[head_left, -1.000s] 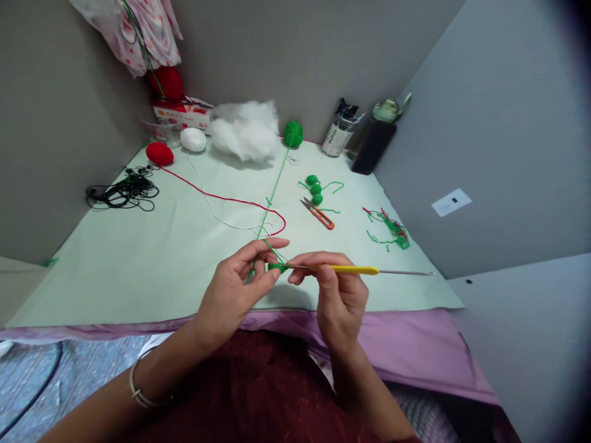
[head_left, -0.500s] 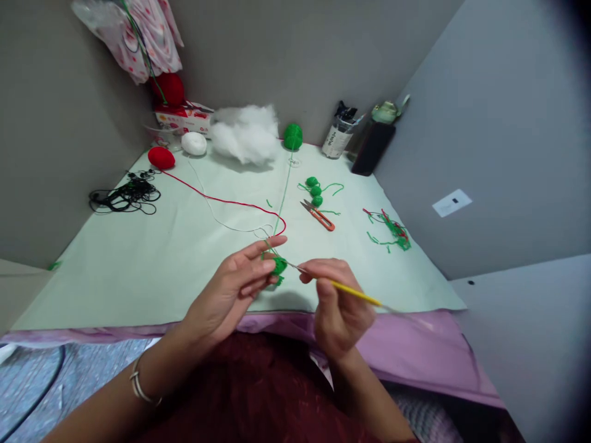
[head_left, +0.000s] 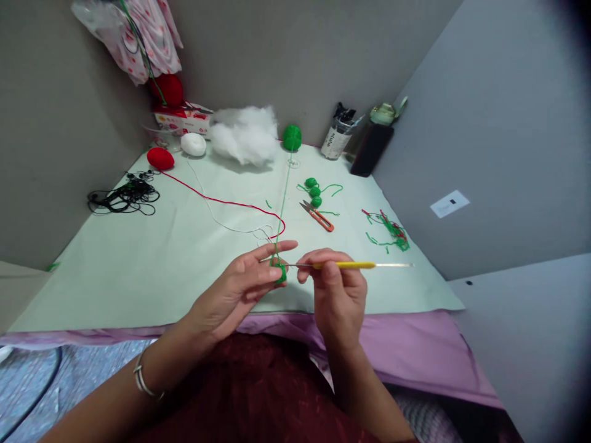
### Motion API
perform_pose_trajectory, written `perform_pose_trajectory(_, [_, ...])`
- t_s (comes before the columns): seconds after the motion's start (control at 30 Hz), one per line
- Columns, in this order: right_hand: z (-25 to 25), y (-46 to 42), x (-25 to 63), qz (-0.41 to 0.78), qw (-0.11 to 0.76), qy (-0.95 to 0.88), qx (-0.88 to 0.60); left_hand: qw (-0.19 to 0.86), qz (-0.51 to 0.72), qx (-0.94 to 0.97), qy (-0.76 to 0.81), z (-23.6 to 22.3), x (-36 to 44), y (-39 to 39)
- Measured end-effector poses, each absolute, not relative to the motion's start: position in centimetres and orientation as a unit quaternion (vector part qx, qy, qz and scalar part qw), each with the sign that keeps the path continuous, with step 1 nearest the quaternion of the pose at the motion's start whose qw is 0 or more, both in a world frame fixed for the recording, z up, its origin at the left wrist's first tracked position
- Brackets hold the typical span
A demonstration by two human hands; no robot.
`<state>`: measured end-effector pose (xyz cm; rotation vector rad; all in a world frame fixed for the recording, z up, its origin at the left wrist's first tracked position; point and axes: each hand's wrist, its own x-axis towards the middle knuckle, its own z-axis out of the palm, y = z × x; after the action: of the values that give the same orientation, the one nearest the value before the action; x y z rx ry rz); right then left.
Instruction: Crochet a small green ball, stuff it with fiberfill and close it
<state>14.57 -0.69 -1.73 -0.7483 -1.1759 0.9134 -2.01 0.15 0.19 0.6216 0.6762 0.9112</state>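
Note:
My left hand pinches a small green crochet piece between thumb and fingers. Green yarn runs over its raised index finger and back to a green yarn ball. In my right hand is a crochet hook with a yellow grip, held almost level. Its thin metal tip reaches the green piece; whether it sits inside a stitch is too small to tell. Beyond my hands lie orange thread snips beside several small green crocheted balls.
White stuffing, a white yarn ball and a red yarn ball stand at the back. Black cord lies left; yarn scraps lie right. A pen holder and a dark bottle stand near the partition.
The hook has swung from a slant to nearly level as my right hand turned. My left hand has shifted slightly right, with the green piece still in its fingers.

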Motion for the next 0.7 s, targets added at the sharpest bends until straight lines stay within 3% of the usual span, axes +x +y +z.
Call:
perform_pose_trajectory(0.1, [-1.4,-0.2,15.0,0.484,0.674,-0.455,-0.323,0.815,0.416,0.271,0.299,0.1,-2.1,0.3])
perform_pose_trajectory(0.23, [-1.5,-0.2,14.8,0.546,0.641,-0.426,-0.332,0.76,0.475,0.322,0.306,-0.2,-1.4,-0.1])
perform_pose_trajectory(0.4, [-2.3,-0.7,14.3,0.425,0.656,-0.521,-0.343,0.691,0.509,0.386,0.339,-0.6,-0.8,-0.5])
perform_pose_trajectory(0.57, [-2.4,-0.6,14.3,0.392,0.66,-0.533,-0.356,0.668,0.52,0.382,0.372,-0.7,-0.8,-0.4])
perform_pose_trajectory(0.7, [-3.2,-0.8,14.0,0.208,0.631,-0.647,-0.375,0.685,0.532,0.342,0.362,-0.4,-0.3,-0.6])
